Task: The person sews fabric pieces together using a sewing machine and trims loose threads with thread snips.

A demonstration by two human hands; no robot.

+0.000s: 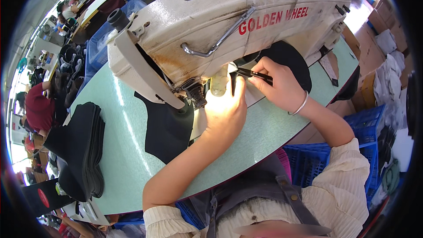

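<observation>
My right hand (pixel 280 83) is closed around black tweezers (pixel 260 76), their tips pointing left, under the arm of a worn off-white sewing machine (pixel 211 26). Close by on the left, my left hand (pixel 225 114) reaches up beside the needle area. Its fingers are bent together near a brightly lit yellowish part (pixel 219 87); glare and the machine hide what its fingertips hold. A flat black cut piece (pixel 165 125) lies on the table under the machine head, left of my left wrist. Another black piece (pixel 291 64) lies behind my right hand.
A stack of black cut pieces (pixel 81 150) sits at the left of the pale green table (pixel 128 167). The curved table edge runs in front of me. Blue crates (pixel 308 163) stand below right. Other people (pixel 39 105) work at the far left.
</observation>
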